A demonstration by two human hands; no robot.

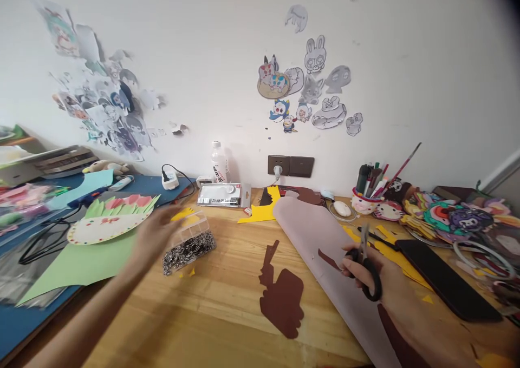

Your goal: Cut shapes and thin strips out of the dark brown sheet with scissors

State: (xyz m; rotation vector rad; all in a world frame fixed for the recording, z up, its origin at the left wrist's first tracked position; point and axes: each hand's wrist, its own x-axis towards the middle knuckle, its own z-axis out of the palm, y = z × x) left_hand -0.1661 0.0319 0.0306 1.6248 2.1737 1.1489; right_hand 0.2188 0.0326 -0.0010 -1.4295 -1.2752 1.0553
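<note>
My right hand is closed around the black handles of a pair of scissors, blades pointing up and away, resting on a large pale pink sheet. My left hand is smeared by motion. It reaches toward a clear plastic box of small dark metal pieces on the wooden table. Its fingers cannot be made out. A brown paper cut-out lies between the two hands.
A green sheet and a decorated paper plate lie at left on a blue mat. Yellow paper scraps, a pen cup, a black phone and colourful cut-outs crowd the right. A bottle stands by the wall.
</note>
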